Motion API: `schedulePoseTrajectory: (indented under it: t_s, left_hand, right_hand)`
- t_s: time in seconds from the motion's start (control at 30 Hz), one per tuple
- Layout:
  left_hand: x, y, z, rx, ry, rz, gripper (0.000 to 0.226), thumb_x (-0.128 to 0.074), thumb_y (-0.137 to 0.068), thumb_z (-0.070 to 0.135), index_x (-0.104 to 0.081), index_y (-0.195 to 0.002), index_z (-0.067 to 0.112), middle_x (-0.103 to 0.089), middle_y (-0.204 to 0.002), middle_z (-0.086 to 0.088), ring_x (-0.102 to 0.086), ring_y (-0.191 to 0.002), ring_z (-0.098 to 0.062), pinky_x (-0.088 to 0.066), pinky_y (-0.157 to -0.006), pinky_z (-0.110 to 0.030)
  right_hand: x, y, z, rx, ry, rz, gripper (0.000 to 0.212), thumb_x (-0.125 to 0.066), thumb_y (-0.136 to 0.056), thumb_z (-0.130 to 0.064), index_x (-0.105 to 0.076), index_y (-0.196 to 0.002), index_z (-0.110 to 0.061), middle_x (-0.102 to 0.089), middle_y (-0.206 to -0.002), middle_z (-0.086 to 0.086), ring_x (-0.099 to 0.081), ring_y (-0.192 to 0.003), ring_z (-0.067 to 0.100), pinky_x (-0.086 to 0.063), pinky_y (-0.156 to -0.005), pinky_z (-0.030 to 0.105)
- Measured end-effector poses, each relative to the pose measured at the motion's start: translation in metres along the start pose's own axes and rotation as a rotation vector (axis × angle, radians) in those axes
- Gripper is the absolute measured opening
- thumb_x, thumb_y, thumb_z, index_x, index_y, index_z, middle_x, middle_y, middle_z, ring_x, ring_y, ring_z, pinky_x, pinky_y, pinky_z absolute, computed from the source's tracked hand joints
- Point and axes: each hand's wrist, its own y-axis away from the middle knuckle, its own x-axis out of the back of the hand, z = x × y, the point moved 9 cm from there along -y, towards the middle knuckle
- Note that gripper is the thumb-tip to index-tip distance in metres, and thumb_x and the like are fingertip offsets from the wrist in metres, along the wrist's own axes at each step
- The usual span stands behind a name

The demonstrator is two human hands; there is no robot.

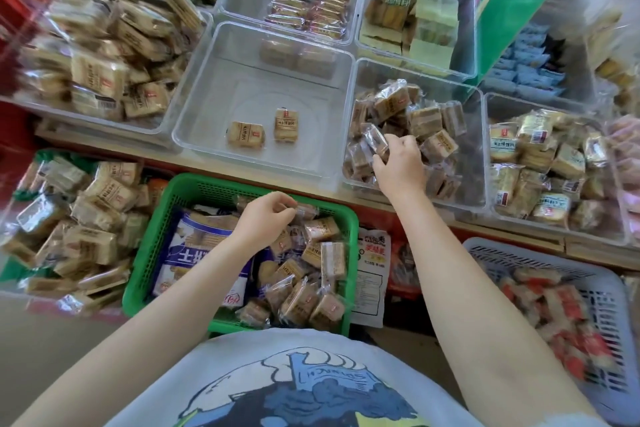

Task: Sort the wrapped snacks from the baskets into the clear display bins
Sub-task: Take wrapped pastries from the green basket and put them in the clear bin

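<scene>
Right hand [401, 166]: reaches into a clear display bin [474, 149] on the desk; its grip is closed round a brown wrapped snack [375, 140], held at the top of the pile there.
Left hand [268, 218]: over the green basket [152, 229], fingers curled, pinching the edge of a wrapped snack [304, 210] (mostly hidden behind the fingers).
Green basket: holds brown wrapped snacks and a large blue-and-white packet [194, 260], partly covered by the left forearm.
Middle clear bin [207, 97]: two tan wrapped snacks [246, 135] lie on its floor, apart from each other.
Grey basket [606, 288]: lower right, cut off by the frame edge; red-and-white wrapped pieces inside, blurred.
Far bins: contents smeared by motion blur, print unreadable.
Left side: heaps of tan wrapped snacks, edges blurred.
Shirt [294, 381]: hides the basket's near rim.
</scene>
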Motion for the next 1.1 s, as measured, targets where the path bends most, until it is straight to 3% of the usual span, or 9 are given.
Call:
schedulePoseTrajectory:
  t_s: [0.07,0.2,0.33,0.47,0.73,0.87,0.97,1.03,1.1]
  left_hand:
    - [-0.006,-0.001,-0.012,0.036,-0.049,-0.02,0.016,-0.056,-0.097,0.025,-0.065,-0.11,0.026,-0.065,-0.101,0.006,-0.061,-0.089,-0.012,-0.051,-0.069,-0.029]
    - [-0.027,-0.008,-0.037,0.091,-0.154,-0.095,0.017,-0.054,-0.097,0.023,-0.064,-0.111,0.025,-0.066,-0.106,0.003,-0.064,-0.084,-0.014,-0.056,-0.07,-0.032]
    - [-0.057,-0.019,-0.042,0.057,-0.283,-0.13,0.029,-0.058,-0.095,0.025,-0.061,-0.123,0.022,-0.064,-0.118,-0.001,-0.061,-0.094,-0.016,-0.054,-0.075,-0.032]
    - [-0.091,-0.03,-0.045,0.071,-0.327,-0.121,0.062,-0.069,-0.089,0.034,-0.041,-0.142,0.02,-0.051,-0.134,-0.007,-0.059,-0.112,-0.025,-0.052,-0.087,-0.037]
    - [-0.105,-0.034,-0.049,0.029,-0.412,-0.118,0.064,-0.077,-0.081,0.039,-0.044,-0.131,0.017,-0.044,-0.129,-0.005,-0.06,-0.102,-0.026,-0.05,-0.074,-0.038]
    - [-0.079,-0.029,-0.054,0.087,-0.373,-0.14,0.065,-0.076,-0.08,0.037,-0.05,-0.134,0.013,-0.039,-0.129,-0.004,-0.057,-0.098,-0.023,-0.051,-0.077,-0.034]
    - [-0.044,-0.018,-0.044,0.023,-0.329,-0.128,0.064,-0.077,-0.077,0.03,-0.052,-0.134,0.016,-0.039,-0.127,0.0,-0.053,-0.099,-0.018,-0.052,-0.081,-0.032]
    - [-0.028,-0.006,-0.024,-0.084,-0.321,-0.129,0.063,-0.077,-0.076,0.027,-0.053,-0.134,0.019,-0.038,-0.124,0.004,-0.051,-0.101,-0.015,-0.052,-0.082,-0.029]
    - [-0.019,0.005,0.001,-0.218,-0.317,-0.122,0.063,-0.077,-0.076,0.023,-0.053,-0.133,0.02,-0.036,-0.121,0.009,-0.05,-0.101,-0.011,-0.047,-0.076,-0.017]
  right_hand:
    - [-0.002,0.012,-0.007,0.011,-0.039,0.019,0.038,-0.059,-0.095,-0.027,-0.056,-0.13,-0.01,-0.049,-0.126,0.012,-0.053,-0.11,0.029,-0.048,-0.082,0.037]
    - [0.021,0.066,-0.023,0.1,-0.137,0.312,0.025,-0.059,-0.091,-0.015,-0.065,-0.114,-0.008,-0.058,-0.108,0.01,-0.056,-0.094,0.025,-0.049,-0.082,0.039]
    - [-0.033,0.111,-0.027,0.077,-0.272,-0.034,0.018,-0.05,-0.098,-0.013,-0.068,-0.1,-0.011,-0.062,-0.098,0.0,-0.057,-0.082,0.015,-0.049,-0.072,0.033]
    - [-0.088,0.143,-0.002,-0.032,-0.256,-0.324,0.021,-0.048,-0.099,-0.016,-0.069,-0.102,-0.016,-0.061,-0.102,-0.001,-0.058,-0.091,0.017,-0.049,-0.08,0.035]
    - [-0.099,0.157,0.024,-0.062,-0.203,-0.41,0.02,-0.047,-0.1,-0.019,-0.066,-0.101,-0.017,-0.058,-0.1,-0.003,-0.054,-0.085,0.013,-0.04,-0.07,0.029]
    - [-0.099,0.153,0.019,-0.037,-0.19,-0.421,0.019,-0.047,-0.1,-0.02,-0.063,-0.11,-0.018,-0.057,-0.108,-0.002,-0.055,-0.085,0.014,-0.045,-0.071,0.032]
    - [-0.093,0.144,0.0,0.053,-0.195,-0.393,0.038,-0.054,-0.098,-0.022,-0.051,-0.136,-0.021,-0.05,-0.133,0.0,-0.055,-0.109,0.015,-0.049,-0.085,0.031]
    - [-0.088,0.136,-0.022,0.176,-0.183,-0.399,0.058,-0.062,-0.094,-0.029,-0.04,-0.147,-0.024,-0.041,-0.146,-0.002,-0.039,-0.132,0.016,-0.041,-0.103,0.033]
    - [-0.084,0.131,-0.045,0.3,-0.15,-0.436,0.07,-0.067,-0.089,-0.035,-0.034,-0.151,-0.027,-0.037,-0.152,-0.003,-0.031,-0.138,0.018,-0.034,-0.113,0.038]
